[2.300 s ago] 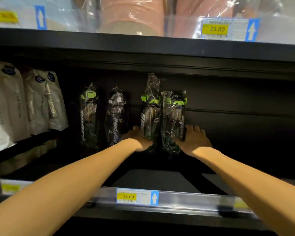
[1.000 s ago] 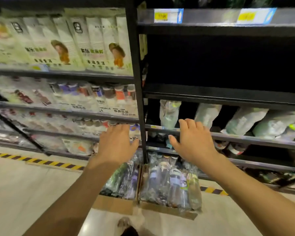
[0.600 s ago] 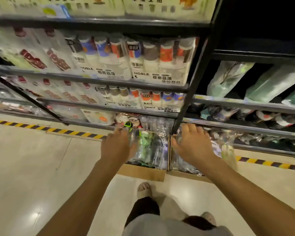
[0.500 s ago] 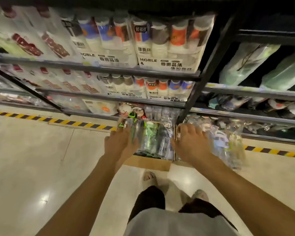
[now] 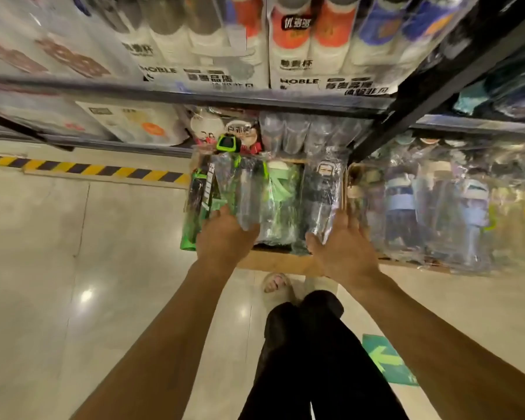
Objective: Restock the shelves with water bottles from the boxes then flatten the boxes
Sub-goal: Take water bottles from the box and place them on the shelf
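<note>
Two boxes [image 5: 281, 262] stood on the floor [image 5: 43, 237], full of wrapped bottles [image 5: 282, 201]; restocking largely outstanding, flattening not begun. Left hand [image 5: 225, 241] reached among them, grip indiscernible; right hand [image 5: 343, 253] lay spread against a black bottle [image 5: 323, 192].

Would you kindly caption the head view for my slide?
Left hand and right hand reach bagged bottles in the cardboard box.

Open cardboard box [image 5: 281, 262] on floor, packed with plastic-wrapped water bottles [image 5: 281, 195]. Left hand [image 5: 225, 236] at green-black bottle [image 5: 201, 194], fingertips hidden under wrap. Right hand [image 5: 341, 250], fingers straight, touches black bottle [image 5: 323, 192]. Second box [image 5: 431, 265] adjoins on right.
</note>
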### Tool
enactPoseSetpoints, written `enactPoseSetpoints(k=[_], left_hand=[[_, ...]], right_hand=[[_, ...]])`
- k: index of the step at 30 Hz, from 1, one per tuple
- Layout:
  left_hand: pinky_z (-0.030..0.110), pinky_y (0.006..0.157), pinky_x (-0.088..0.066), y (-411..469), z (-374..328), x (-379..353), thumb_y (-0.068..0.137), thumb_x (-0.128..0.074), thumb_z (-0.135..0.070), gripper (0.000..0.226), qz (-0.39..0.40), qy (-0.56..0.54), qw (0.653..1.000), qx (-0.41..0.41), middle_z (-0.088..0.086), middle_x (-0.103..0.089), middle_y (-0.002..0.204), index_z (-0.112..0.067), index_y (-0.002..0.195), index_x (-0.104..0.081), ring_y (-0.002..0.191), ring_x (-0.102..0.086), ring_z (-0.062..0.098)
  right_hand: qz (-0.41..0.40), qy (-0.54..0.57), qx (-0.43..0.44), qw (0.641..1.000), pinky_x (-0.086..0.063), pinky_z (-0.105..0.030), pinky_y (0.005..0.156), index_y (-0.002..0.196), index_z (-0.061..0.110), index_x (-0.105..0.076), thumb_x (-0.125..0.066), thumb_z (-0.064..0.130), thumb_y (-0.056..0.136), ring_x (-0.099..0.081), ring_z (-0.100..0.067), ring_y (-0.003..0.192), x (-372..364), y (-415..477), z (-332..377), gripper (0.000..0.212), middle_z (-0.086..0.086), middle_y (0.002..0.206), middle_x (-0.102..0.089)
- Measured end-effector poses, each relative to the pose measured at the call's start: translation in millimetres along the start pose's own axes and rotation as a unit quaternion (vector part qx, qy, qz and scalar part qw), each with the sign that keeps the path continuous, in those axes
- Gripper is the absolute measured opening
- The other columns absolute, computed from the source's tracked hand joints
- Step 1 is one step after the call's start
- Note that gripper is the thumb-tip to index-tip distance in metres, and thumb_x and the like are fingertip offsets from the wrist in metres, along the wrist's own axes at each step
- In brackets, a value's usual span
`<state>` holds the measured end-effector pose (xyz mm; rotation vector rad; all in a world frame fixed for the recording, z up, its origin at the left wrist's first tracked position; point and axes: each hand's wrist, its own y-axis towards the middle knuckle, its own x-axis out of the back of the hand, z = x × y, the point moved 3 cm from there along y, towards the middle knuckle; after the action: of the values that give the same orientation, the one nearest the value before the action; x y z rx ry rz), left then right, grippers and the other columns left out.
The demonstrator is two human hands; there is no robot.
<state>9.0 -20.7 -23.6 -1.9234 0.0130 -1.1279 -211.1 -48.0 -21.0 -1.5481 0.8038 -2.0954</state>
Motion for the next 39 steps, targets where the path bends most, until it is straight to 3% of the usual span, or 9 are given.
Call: enactPoseSetpoints(k=[4,9,16,21,24,28,31,34,39], left_hand=[[0.051,0.11,-0.038,69,-2,-58,0.086,-0.069,-0.064,0.092,-0.064,-0.016,0.998,0.005,0.016,-0.041,0.15,-0.007,0.15,-0.034,0.141,-0.036,0.039],[0.053,0.105,-0.043,121,-2,-112,0.08,-0.071,-0.073,0.111,-0.143,0.031,0.989,0.018,0.019,-0.038,0.148,-0.005,0.154,-0.023,0.134,-0.04,0.041],[0.055,0.101,-0.04,150,7,-138,0.07,-0.086,-0.057,0.105,-0.214,0.01,0.974,0.07,0.019,-0.042,0.139,-0.005,0.144,-0.035,0.124,-0.042,0.04],[0.053,0.102,-0.038,153,5,-140,0.069,-0.087,-0.05,0.094,-0.204,-0.012,0.976,0.075,0.019,-0.041,0.135,-0.002,0.135,-0.04,0.124,-0.041,0.039],[0.051,0.105,-0.037,150,4,-138,0.069,-0.086,-0.051,0.097,-0.188,-0.031,0.976,0.103,0.017,-0.038,0.138,-0.004,0.139,-0.037,0.126,-0.038,0.038],[0.051,0.107,-0.033,137,11,-140,0.068,-0.085,-0.055,0.101,-0.171,-0.074,0.976,0.112,0.017,-0.036,0.14,-0.004,0.142,-0.038,0.129,-0.035,0.038],[0.051,0.11,-0.031,123,19,-141,0.069,-0.085,-0.057,0.102,-0.15,-0.1,0.978,0.108,0.017,-0.035,0.142,-0.005,0.144,-0.038,0.13,-0.035,0.038],[0.053,0.112,-0.034,110,24,-137,0.071,-0.086,-0.044,0.095,-0.143,-0.134,0.976,0.09,0.017,-0.035,0.142,-0.005,0.144,-0.039,0.13,-0.038,0.039],[0.051,0.105,-0.043,77,28,-121,0.067,-0.087,-0.038,0.091,-0.148,-0.186,0.969,0.066,0.015,-0.039,0.137,-0.005,0.141,-0.044,0.125,-0.044,0.038]], right_hand=[[-0.016,0.06,-0.07,0.996,-0.033,-0.052,0.116,0.161,0.009,-0.009,-0.057,0.065,0.093,-0.026,-0.041,0.149,-59,73,-17,0.099,-0.018,0.164,-0.024],[-0.049,0.142,-0.116,0.982,-0.031,-0.052,0.118,0.162,0.008,-0.002,-0.066,0.069,0.085,-0.025,-0.042,0.149,-109,136,-39,0.117,-0.02,0.164,-0.022],[-0.055,0.187,-0.103,0.975,-0.031,-0.052,0.119,0.162,0.008,0.004,-0.076,0.07,0.078,-0.021,-0.041,0.153,-154,168,-45,0.131,-0.018,0.167,-0.016],[-0.065,0.205,-0.104,0.971,-0.031,-0.05,0.118,0.16,0.009,-0.008,-0.083,0.052,0.079,-0.027,-0.04,0.148,-159,179,-46,0.119,-0.017,0.16,-0.026],[-0.057,0.246,-0.098,0.963,-0.041,-0.046,0.106,0.153,0.013,-0.022,-0.084,0.042,0.073,-0.042,-0.033,0.13,-158,180,-44,0.106,-0.006,0.14,-0.04],[-0.06,0.309,-0.078,0.946,-0.04,-0.033,0.094,0.134,0.023,-0.034,-0.085,0.036,0.068,-0.044,-0.018,0.108,-158,169,-48,0.084,0.004,0.12,-0.042],[-0.041,0.341,-0.073,0.936,-0.054,-0.043,0.095,0.136,0.02,-0.036,-0.085,0.035,0.066,-0.057,-0.023,0.108,-157,156,-49,0.086,-0.003,0.122,-0.053],[-0.03,0.367,-0.064,0.928,-0.054,-0.05,0.096,0.136,0.021,-0.038,-0.077,0.048,0.054,-0.06,-0.026,0.111,-149,142,-51,0.095,-0.006,0.124,-0.057],[-0.018,0.409,-0.048,0.911,-0.062,-0.05,0.079,0.126,0.033,-0.039,-0.08,0.044,0.053,-0.07,-0.029,0.101,-130,112,-58,0.085,-0.007,0.119,-0.063]])
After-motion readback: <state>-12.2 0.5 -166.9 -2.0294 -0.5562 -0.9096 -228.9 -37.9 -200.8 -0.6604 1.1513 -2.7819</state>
